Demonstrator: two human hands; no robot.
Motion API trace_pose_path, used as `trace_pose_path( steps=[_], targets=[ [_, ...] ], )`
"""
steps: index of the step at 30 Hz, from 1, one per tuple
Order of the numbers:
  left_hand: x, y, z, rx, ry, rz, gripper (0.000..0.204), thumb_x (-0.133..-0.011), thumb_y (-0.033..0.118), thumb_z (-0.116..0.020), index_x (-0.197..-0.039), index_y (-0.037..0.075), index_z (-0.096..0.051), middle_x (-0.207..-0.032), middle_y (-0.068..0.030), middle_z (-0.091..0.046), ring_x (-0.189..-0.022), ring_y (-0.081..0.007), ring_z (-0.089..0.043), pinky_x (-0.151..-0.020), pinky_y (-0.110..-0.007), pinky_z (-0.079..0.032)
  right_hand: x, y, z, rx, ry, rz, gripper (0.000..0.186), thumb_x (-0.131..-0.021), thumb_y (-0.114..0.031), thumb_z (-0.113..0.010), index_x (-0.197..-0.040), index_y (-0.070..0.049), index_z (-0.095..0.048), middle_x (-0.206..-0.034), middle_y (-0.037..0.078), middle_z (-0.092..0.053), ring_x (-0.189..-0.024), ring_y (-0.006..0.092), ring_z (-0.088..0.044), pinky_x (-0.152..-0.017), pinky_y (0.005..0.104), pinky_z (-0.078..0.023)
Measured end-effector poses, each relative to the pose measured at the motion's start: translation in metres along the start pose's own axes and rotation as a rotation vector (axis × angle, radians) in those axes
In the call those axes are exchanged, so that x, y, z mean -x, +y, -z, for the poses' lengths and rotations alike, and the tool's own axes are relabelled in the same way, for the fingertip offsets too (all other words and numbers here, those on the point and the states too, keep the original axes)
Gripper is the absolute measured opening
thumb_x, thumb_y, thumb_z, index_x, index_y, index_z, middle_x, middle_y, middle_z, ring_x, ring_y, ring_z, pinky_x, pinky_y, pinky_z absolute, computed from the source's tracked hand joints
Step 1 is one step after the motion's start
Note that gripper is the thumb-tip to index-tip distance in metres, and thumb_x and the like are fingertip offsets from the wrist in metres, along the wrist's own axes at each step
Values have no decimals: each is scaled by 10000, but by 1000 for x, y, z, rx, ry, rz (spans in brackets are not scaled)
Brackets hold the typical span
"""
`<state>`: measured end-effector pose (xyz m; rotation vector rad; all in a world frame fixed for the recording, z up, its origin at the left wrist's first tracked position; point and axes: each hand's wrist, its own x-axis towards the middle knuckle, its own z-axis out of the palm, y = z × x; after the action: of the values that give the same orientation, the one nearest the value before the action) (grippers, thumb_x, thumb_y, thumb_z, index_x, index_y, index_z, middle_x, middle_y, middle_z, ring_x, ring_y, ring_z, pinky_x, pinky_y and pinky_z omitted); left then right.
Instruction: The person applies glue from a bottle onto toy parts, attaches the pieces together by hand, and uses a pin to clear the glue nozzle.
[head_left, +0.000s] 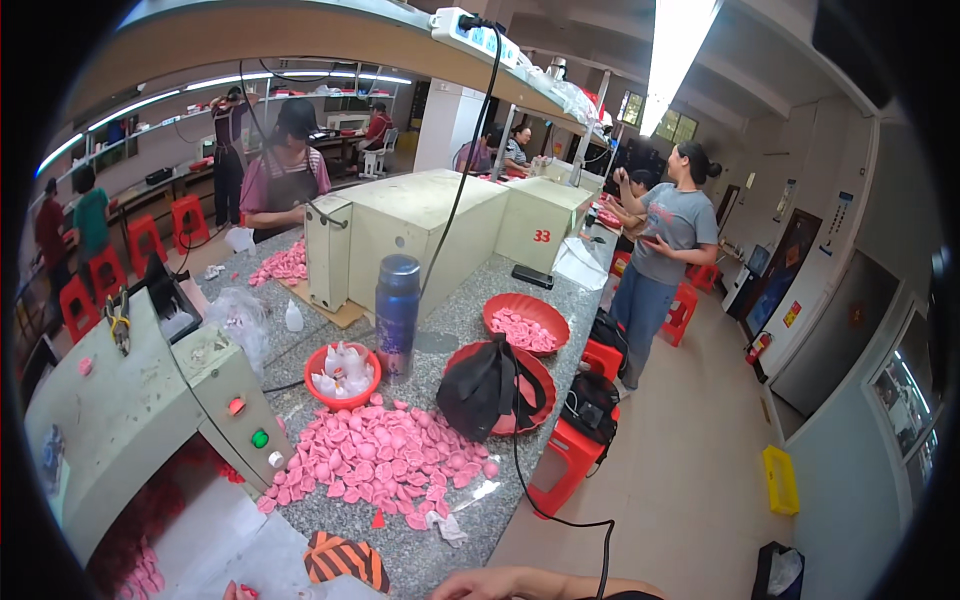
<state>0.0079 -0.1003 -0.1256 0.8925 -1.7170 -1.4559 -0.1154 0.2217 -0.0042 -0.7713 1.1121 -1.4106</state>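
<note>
Only the fingertips of my left hand (pixel 238 592) show at the lower edge, drawn together by a small red bit I cannot make out. My right hand (pixel 475 584) is at the lower edge too, its fingers cut off by the frame. Between them lie clear plastic film (pixel 340 588) and an orange-and-black striped cloth (pixel 345 560). Beyond is a large heap of small pink cupped pieces (pixel 380 455) on the speckled stone worktop (pixel 480 525). A grey-green machine (pixel 120 400) with coloured buttons stands at the left, pink pieces inside its opening.
Behind the heap are a red bowl of small white bottles (pixel 372 388), a blue flask (pixel 398 310), a black bag (pixel 482 390) on a red basket and another red basket (pixel 555 312). A black cable (pixel 560 522) hangs along the right edge. A person (pixel 665 240) stands in the aisle; others work beyond.
</note>
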Motion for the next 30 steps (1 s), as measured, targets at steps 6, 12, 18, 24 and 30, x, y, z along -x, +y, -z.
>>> trace_pose_path(
  steps=[6,12,18,24,30],
  targets=[
    [-7,2,2,98,85,-20,321,-874,151,-502,-1101,-75,-497,-939,-166,-579,-816,-218,-572,-741,-291,-483,146,188,52,-344,203,-425,175,-771,-92,-475,-905,-39,-574,-814,-10,-574,-704,124,-526,-618,227,-419],
    [-4,37,-15,-6,100,-226,301,-874,152,-505,-1084,-64,-518,-912,-154,-587,-808,-212,-580,-703,-291,-493,169,302,119,-341,253,-399,204,-776,-124,-498,-944,-45,-581,-832,5,-594,-713,142,-536,-641,257,-438],
    [-25,36,-4,169,167,-182,312,-874,162,-504,-1083,-68,-527,-867,-143,-597,-758,-209,-577,-637,-294,-492,142,353,160,-77,259,-352,210,-776,-131,-505,-951,-47,-584,-843,11,-597,-725,149,-540,-654,265,-441],
    [-47,-23,-29,112,250,-248,313,-862,174,-524,-1040,-82,-550,-855,-162,-597,-708,-220,-577,-600,-292,-490,126,387,163,142,306,-361,215,-775,-137,-512,-957,-49,-587,-854,18,-600,-737,156,-544,-667,273,-444],
    [-28,-13,-45,87,233,-208,315,-866,169,-520,-1044,-91,-541,-872,-179,-591,-747,-227,-576,-642,-302,-491,148,399,145,331,308,-537,221,-775,-144,-519,-963,-51,-591,-866,24,-603,-749,163,-547,-680,282,-448]
  ],
)
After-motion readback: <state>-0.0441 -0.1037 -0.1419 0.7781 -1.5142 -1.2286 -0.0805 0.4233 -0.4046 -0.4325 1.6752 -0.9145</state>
